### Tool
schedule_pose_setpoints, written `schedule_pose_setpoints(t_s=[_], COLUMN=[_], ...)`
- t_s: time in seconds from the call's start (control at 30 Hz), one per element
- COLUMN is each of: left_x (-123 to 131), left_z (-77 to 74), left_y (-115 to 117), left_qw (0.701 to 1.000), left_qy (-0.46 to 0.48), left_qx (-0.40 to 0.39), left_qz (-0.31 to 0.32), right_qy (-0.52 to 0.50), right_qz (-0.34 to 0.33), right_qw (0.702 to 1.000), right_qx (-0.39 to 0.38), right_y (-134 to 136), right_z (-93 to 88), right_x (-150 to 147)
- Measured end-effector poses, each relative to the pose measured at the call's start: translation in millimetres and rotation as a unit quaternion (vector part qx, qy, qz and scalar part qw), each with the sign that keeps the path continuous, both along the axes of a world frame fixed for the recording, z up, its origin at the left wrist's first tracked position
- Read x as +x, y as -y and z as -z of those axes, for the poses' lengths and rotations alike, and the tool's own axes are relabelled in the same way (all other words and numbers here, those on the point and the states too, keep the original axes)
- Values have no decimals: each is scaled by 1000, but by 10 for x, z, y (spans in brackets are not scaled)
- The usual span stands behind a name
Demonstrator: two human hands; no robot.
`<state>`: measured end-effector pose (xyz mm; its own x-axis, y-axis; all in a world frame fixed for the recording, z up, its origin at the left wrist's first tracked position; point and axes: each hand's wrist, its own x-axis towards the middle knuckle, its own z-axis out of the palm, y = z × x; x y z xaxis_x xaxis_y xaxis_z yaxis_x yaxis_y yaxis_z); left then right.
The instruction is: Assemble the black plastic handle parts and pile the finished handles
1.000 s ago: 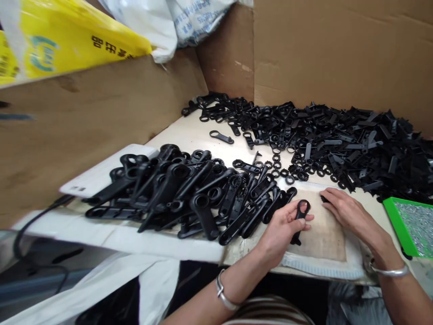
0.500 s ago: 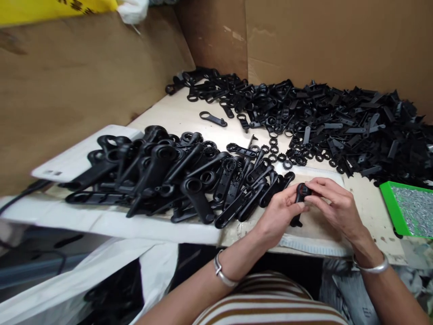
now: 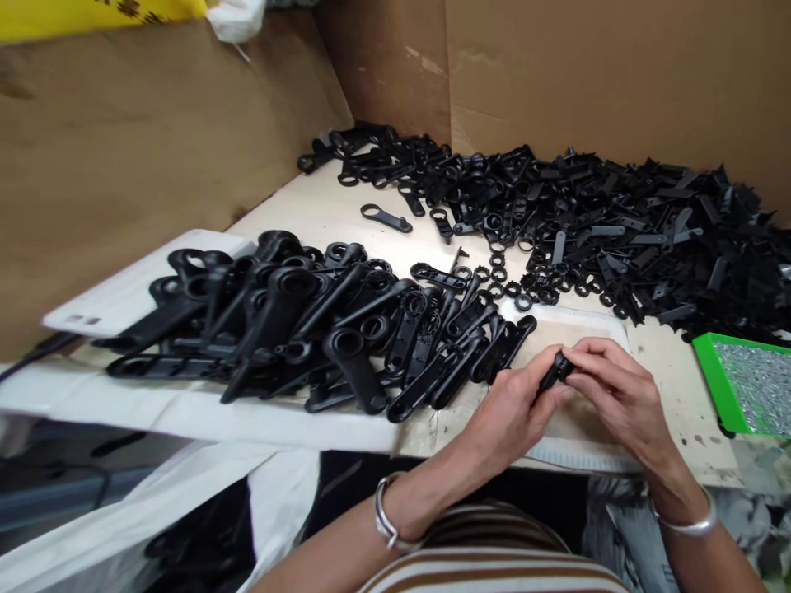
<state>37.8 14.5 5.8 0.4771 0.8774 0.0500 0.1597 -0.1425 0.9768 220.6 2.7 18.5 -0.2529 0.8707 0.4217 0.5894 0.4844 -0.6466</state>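
Observation:
Between my two hands is a black plastic part with a rounded ring end (image 3: 554,372), mostly covered by my fingers. My left hand (image 3: 522,395) is closed around its body from the left. My right hand (image 3: 611,383) pinches the ring end from the right with thumb and fingertips. Both hands are just above a pale pad (image 3: 574,428) near the table's front edge. Just left of them lies a heap of black plastic handle-shaped parts (image 3: 358,371) with ring ends. Small black toothed rings (image 3: 523,302) are scattered beyond my hands.
A large pile of black plastic parts (image 3: 618,206) spreads along the back and right. At the right edge is a green tray (image 3: 720,383) of small metal pieces. A white flat box (image 3: 124,288) lies left, partly under the heap. Cardboard walls (image 3: 556,74) enclose the table.
The black part has been tilted and now shows less between my hands; its lower end no longer shows below my fingers. Both hands have shifted slightly down.

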Motion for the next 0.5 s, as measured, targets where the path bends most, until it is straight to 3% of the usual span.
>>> schedule_pose_setpoints(t_s=[0.1, 0.2, 0.33, 0.43, 0.5], left_x=[-26, -21, -16, -56, -112], left_z=[-23, 8, 56, 45, 11], left_y=[25, 60, 71, 57, 44], left_qw=[1000, 999, 1000, 987, 942], left_qy=[-20, 6, -20, -69, -110], left_qx=[-1, -33, -15, 147, 313], left_qz=[-6, 9, 2, -10, -45], right_qy=[-66, -68, -13, 49, 104], right_qz=[15, -5, -18, -20, 32], right_qw=[991, 972, 964, 963, 965], right_qx=[-117, -226, -263, -263, -239], right_y=[27, 39, 12, -100, -235], right_z=[3, 46, 63, -5, -61], right_x=[59, 0, -126, -5, 202])
